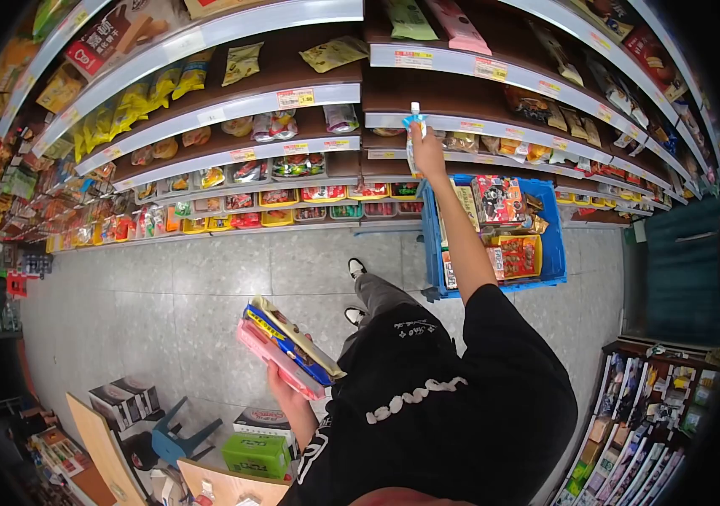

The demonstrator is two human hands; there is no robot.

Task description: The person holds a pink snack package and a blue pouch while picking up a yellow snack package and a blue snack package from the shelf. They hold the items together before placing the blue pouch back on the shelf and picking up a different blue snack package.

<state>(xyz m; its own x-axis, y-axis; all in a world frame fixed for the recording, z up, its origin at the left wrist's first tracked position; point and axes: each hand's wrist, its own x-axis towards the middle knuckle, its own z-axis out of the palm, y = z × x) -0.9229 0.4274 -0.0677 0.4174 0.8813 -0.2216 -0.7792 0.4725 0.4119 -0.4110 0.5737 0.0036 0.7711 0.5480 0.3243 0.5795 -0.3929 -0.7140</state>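
My left hand [282, 390] is wrapped round the lower end of a stack of long, flat snack packs. A pink pack [271, 354], a blue and yellow pack [292, 344] and a cream pack [265, 307] show in the stack. Stretched out ahead, my right hand [428, 153] grips a white and blue spout pouch [413, 121] with a white cap. It is held upright before the shelf edge. Under my right forearm stands a blue crate [556, 232] holding a red and white box [497, 199] and a red and yellow snack pack [518, 255].
Shelves [326, 95] of packaged snacks with price labels curve across the front. Grey floor tiles [158, 291] lie below. At lower left are a blue stool [179, 438], a green box [256, 455] and a wooden board [105, 447]. Another stocked rack [642, 413] stands at lower right.
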